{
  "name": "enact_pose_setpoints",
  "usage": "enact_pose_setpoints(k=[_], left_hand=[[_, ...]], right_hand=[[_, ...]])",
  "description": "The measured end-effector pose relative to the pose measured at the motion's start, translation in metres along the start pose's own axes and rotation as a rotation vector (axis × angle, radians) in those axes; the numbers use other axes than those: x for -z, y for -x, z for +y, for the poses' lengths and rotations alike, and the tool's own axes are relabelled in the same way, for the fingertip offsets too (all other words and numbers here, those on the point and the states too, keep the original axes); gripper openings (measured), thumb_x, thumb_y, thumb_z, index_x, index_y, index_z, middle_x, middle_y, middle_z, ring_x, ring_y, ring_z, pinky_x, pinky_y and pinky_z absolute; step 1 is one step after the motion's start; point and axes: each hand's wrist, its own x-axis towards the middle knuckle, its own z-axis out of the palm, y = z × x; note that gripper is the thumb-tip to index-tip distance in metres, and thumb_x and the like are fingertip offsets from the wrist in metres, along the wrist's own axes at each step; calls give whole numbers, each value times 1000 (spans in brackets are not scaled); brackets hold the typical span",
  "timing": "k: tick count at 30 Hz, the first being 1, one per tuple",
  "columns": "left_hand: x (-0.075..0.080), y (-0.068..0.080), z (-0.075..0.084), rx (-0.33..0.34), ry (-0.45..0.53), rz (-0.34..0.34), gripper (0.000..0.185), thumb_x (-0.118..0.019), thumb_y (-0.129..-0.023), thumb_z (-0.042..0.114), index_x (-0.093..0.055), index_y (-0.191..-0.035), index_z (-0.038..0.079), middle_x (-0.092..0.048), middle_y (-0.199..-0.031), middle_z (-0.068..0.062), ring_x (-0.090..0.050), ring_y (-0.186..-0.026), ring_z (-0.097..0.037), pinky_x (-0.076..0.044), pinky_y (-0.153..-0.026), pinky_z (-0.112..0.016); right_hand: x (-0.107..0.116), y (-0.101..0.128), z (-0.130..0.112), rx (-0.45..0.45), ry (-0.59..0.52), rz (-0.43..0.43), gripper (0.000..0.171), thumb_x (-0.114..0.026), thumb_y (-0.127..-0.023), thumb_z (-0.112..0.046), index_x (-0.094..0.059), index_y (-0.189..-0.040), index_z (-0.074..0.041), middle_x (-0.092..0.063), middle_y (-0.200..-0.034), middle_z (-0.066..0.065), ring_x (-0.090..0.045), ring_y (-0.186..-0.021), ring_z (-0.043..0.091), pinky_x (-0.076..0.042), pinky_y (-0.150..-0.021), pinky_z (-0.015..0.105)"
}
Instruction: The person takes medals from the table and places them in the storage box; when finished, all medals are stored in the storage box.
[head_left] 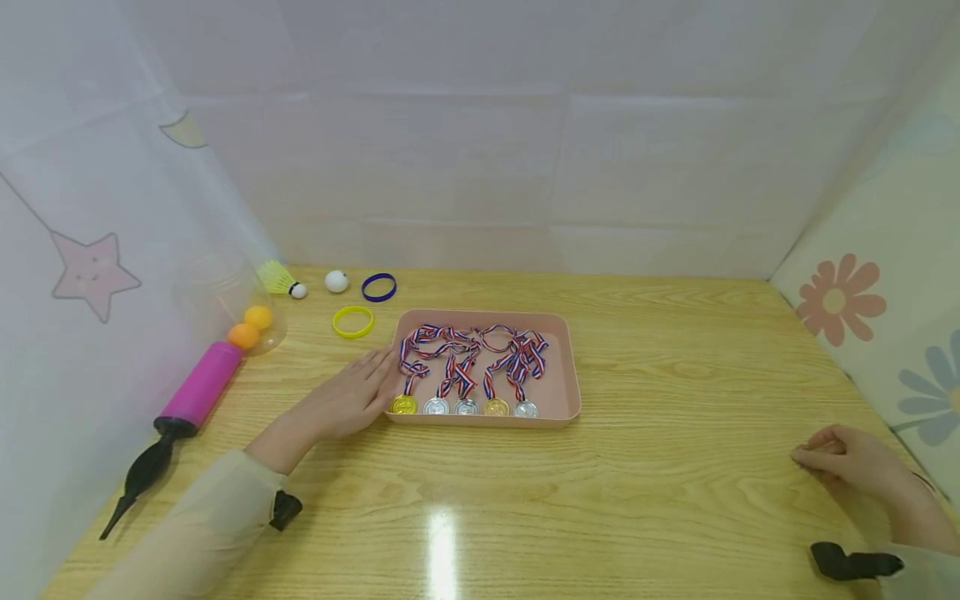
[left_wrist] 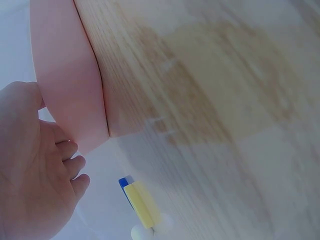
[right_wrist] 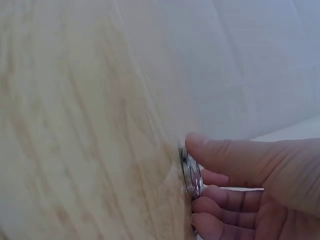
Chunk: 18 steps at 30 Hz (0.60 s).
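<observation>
A shallow pink tray (head_left: 480, 422) stands mid-table, with several gold and silver medals (head_left: 467, 407) lined along its front side. Their striped red, white and blue ribbons (head_left: 517, 358) lie crumpled toward the back. My left hand (head_left: 341, 400) rests against the tray's left side, fingers extended; in the left wrist view the thumb touches the pink wall (left_wrist: 70, 75). Far off at the right edge of the table, my right hand (head_left: 855, 467) pinches a small round silver metal disc (right_wrist: 191, 172) between thumb and fingers. The fingers partly hide it.
Left and behind the tray lie a yellow wristband (head_left: 352, 333), a blue wristband (head_left: 378, 298), a white ball (head_left: 337, 282) and a shuttlecock (head_left: 285, 283). A clear container (head_left: 217, 292) with two orange balls (head_left: 258, 317) stands near a pink hand pump (head_left: 202, 387).
</observation>
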Motion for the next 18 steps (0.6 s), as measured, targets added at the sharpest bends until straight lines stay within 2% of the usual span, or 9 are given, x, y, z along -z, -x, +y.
enact_pose_setpoints(k=[4, 8, 10, 15, 18], left_hand=[[-1, 1, -1, 2, 0, 1, 57, -35, -100, 26, -20, -142, -9, -19, -147, -24, -15, -135, -36, -18, -108, -46], [-1, 1, -1, -7, -4, 14, 56, -37, -99, 25, -22, -141, -10, -20, -146, -25, -16, -135, -37, -18, -108, -47], [-1, 1, -1, -12, -12, 18, 57, -38, -99, 25, -23, -140, -11, -21, -146, -26, -17, -134, -37, -19, -108, -47], [-1, 1, -1, -18, -28, 17, 57, -38, -99, 25, -24, -140, -11, -21, -146, -26, -18, -134, -37, -18, -108, -47], [-1, 1, -1, -17, -26, 16, 56, -38, -99, 25, -24, -140, -11, -20, -146, -26, -17, -134, -37, -18, -108, -47]], right_hand=[[3, -2, -4, -4, 123, 31, 50, -64, -86, -37, -53, -94, 11, -61, -78, 8, -57, -67, 21, -48, -55, 32], [5, -3, -7, -22, 196, 45, 56, -65, -83, -43, -52, -91, 11, -58, -83, 21, -56, -76, 35, -47, -60, 40], [5, -3, -7, -20, 194, 44, 58, -66, -82, -44, -52, -91, 11, -57, -83, 23, -54, -76, 37, -47, -60, 42], [4, -3, -7, -3, 172, 35, 54, -67, -81, -45, -51, -96, 4, -56, -83, 21, -53, -73, 32, -44, -55, 37], [4, -4, -8, -1, 165, 30, 55, -66, -81, -45, -52, -100, 4, -57, -87, 24, -54, -75, 33, -44, -56, 37]])
